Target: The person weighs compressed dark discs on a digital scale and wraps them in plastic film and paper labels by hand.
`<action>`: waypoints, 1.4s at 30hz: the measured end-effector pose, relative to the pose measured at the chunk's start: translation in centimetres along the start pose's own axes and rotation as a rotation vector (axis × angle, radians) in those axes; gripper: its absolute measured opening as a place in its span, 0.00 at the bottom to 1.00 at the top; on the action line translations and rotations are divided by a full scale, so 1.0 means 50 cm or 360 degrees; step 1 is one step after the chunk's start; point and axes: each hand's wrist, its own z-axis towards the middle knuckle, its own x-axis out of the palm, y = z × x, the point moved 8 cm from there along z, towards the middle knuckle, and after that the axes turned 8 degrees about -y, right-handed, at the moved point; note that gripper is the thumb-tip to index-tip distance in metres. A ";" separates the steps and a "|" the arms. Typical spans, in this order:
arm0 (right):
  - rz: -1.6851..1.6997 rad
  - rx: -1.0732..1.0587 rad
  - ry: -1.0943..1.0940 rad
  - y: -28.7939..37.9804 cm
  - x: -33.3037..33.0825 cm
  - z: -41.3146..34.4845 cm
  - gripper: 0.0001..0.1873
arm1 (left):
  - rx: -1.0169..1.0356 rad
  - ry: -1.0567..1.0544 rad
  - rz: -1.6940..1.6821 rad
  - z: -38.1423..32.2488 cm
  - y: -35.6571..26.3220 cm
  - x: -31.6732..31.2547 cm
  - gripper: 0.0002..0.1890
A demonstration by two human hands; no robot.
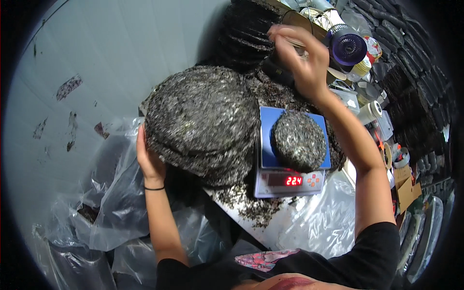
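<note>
Round sheets of dried seaweed form a tall stack [203,112] in front of me. My left hand [150,159] supports the stack's lower left edge, its fingers partly hidden behind it. On the blue plate of a digital scale [266,145] lies a smaller round dried seaweed cake [299,141]; the red display is lit. Raised beyond the scale, my right hand [302,54] is blurred, thumb and fingers bent towards each other. It is near a bundle of rubber bands or thin cord, and I cannot tell whether it holds anything.
Another dark seaweed stack [246,36] stands at the back against the pale wall. Loose flakes [253,210] cover part of the table. Clear plastic bags [116,203] lie at left. A purple fan [348,49], a white bottle [369,112] and packed seaweed bundles [413,58] are at right.
</note>
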 end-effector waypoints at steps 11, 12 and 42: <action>-0.1428 0.0451 0.0789 -0.754 0.153 0.148 0.56 | -0.0501 0.0268 -0.0118 -0.005 0.100 0.037 0.26; -0.1415 0.0408 0.0802 -0.721 0.182 0.130 0.51 | -0.0497 0.0234 -0.0087 -0.016 0.095 0.029 0.26; -0.0828 0.0956 0.0728 -0.743 0.171 0.061 0.31 | -0.0546 0.0179 0.0116 0.011 0.138 0.005 0.24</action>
